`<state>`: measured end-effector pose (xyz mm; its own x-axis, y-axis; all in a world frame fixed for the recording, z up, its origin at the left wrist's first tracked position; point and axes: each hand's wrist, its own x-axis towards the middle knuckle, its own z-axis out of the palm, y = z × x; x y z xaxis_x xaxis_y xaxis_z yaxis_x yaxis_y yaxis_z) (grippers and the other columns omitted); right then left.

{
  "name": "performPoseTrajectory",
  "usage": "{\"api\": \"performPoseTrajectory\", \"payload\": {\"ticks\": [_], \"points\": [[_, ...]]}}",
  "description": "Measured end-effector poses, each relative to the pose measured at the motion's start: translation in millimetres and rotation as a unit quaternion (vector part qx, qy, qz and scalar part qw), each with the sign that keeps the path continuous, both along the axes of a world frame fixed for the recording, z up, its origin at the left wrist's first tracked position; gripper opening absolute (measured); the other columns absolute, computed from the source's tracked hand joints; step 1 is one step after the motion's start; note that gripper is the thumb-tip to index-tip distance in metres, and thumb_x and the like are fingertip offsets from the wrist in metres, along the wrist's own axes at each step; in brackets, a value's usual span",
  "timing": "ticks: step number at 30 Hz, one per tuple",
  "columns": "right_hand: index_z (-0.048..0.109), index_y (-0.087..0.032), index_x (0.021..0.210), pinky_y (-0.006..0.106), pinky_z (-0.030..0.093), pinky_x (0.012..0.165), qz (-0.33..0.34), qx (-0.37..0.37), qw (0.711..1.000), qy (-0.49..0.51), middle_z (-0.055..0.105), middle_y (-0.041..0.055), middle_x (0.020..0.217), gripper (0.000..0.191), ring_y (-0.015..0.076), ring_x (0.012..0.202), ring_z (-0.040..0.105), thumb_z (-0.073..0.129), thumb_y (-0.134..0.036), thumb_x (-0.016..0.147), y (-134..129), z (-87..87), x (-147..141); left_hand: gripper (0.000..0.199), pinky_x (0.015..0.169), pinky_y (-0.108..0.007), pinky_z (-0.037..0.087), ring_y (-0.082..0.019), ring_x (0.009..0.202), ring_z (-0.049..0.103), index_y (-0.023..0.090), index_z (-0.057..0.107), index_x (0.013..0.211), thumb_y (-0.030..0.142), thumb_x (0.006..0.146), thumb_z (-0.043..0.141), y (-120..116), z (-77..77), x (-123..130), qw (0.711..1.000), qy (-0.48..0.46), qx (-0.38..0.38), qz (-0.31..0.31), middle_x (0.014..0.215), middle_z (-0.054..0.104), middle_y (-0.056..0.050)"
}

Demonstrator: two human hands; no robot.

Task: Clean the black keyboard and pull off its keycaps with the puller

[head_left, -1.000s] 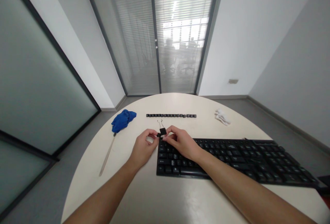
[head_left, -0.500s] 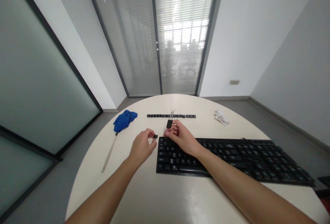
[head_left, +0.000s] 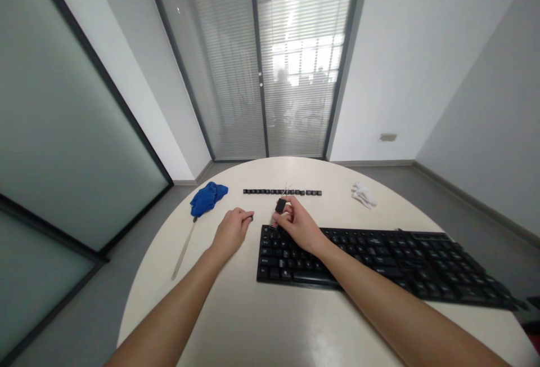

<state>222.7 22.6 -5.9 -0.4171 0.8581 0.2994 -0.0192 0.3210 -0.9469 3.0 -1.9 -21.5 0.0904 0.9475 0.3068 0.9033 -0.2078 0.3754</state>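
Note:
A small black keycap (head_left: 252, 218) is pinched between the thumb and fingers of my left hand (head_left: 231, 232), just above the table and left of the keyboard. My right hand (head_left: 300, 225) is closed around a keycap puller (head_left: 280, 205) with a black middle piece and thin wire ends. One wire end points away toward the back; the other is down by the top-left corner of the black keyboard (head_left: 312, 278). Whether that end touches a key cannot be made out. Behind the hands, black keycaps (head_left: 262, 191) stand in a line.
A blue cloth duster (head_left: 206, 198) with a pale stick handle (head_left: 184, 251) lies at the left of the round white table (head_left: 253, 322). White gloves (head_left: 363, 195) lie at the back right. Beyond the table stand glass panels with blinds (head_left: 228, 74).
My left hand has lifted slightly and closed its fingers more tightly on the keycap. The keycap puller has tilted a little in my right hand. The whole view has shifted slightly.

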Motion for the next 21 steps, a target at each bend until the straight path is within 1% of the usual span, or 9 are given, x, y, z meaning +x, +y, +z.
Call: {"api": "performPoseTrajectory", "payload": {"ticks": [3,6,10,12,15,18,21], "points": [[0.042,-0.021,0.114,0.026,0.046,0.063,-0.008,0.001,1.0,-0.006,0.052,-0.0068,0.075,0.035,0.0128,0.065,0.064,0.059,-0.038,0.088,1.1,-1.2,0.0,0.028,0.089,-0.034,0.046,-0.026,0.1,0.063,0.022,0.074,0.11,0.026,0.093,0.052,19.1,5.2,-13.4,0.997,0.044,-0.027,0.051,0.104,0.071,-0.011],[0.042,-0.022,0.112,0.027,0.046,0.064,-0.01,0.006,1.0,-0.014,0.051,-0.0076,0.073,0.034,0.0135,0.065,0.065,0.059,-0.038,0.088,0.8,-1.2,-0.1,0.026,0.088,-0.034,0.046,-0.027,0.1,0.065,0.023,0.077,0.105,0.026,0.091,0.055,39.9,7.0,-26.1,0.995,0.044,-0.031,0.081,0.104,0.072,-0.012],[0.041,-0.022,0.113,0.028,0.047,0.063,-0.01,0.007,1.0,-0.016,0.051,-0.0077,0.074,0.036,0.0141,0.066,0.066,0.059,-0.039,0.088,0.4,-1.8,-0.5,0.031,0.088,-0.032,0.045,-0.027,0.102,0.064,0.021,0.073,0.116,0.025,0.093,0.053,60.8,0.5,-36.2,0.993,0.025,-0.024,0.109,0.109,0.071,-0.014],[0.04,-0.022,0.113,0.028,0.047,0.064,-0.008,0.006,1.0,-0.018,0.051,-0.0074,0.074,0.036,0.0149,0.067,0.067,0.059,-0.039,0.088,0.3,-1.8,-0.5,0.032,0.09,-0.031,0.045,-0.026,0.104,0.063,0.022,0.071,0.12,0.026,0.094,0.052,67.2,-5.0,-39.5,0.993,0.01,-0.017,0.113,0.11,0.07,-0.013],[0.041,-0.023,0.112,0.028,0.047,0.065,-0.008,0.005,1.0,-0.025,0.052,-0.0074,0.073,0.034,0.0153,0.068,0.067,0.059,-0.039,0.088,-0.3,-0.8,0.1,0.032,0.09,-0.03,0.045,-0.023,0.103,0.063,0.02,0.069,0.119,0.027,0.094,0.051,73.2,-12.3,-45.1,0.993,-0.021,-0.004,0.116,0.113,0.07,-0.011],[0.043,-0.022,0.111,0.029,0.046,0.065,-0.01,0.006,0.999,-0.035,0.053,-0.007,0.072,0.032,0.015,0.067,0.066,0.06,-0.038,0.089,-0.9,0.6,0.7,0.029,0.084,-0.028,0.047,-0.021,0.093,0.066,0.018,0.068,0.116,0.028,0.093,0.054,77.2,-16.0,-51.1,0.991,-0.057,0.007,0.119,0.108,0.072,-0.009],[0.042,-0.023,0.112,0.029,0.046,0.066,-0.009,0.005,0.999,-0.04,0.056,-0.0059,0.073,0.033,0.0147,0.067,0.065,0.06,-0.038,0.089,-0.9,1.0,1.1,0.024,0.077,-0.028,0.047,-0.02,0.085,0.066,0.018,0.069,0.109,0.028,0.092,0.055,80.3,-17.1,-54.7,0.99,-0.082,0.015,0.117,0.101,0.074,-0.007]]}}
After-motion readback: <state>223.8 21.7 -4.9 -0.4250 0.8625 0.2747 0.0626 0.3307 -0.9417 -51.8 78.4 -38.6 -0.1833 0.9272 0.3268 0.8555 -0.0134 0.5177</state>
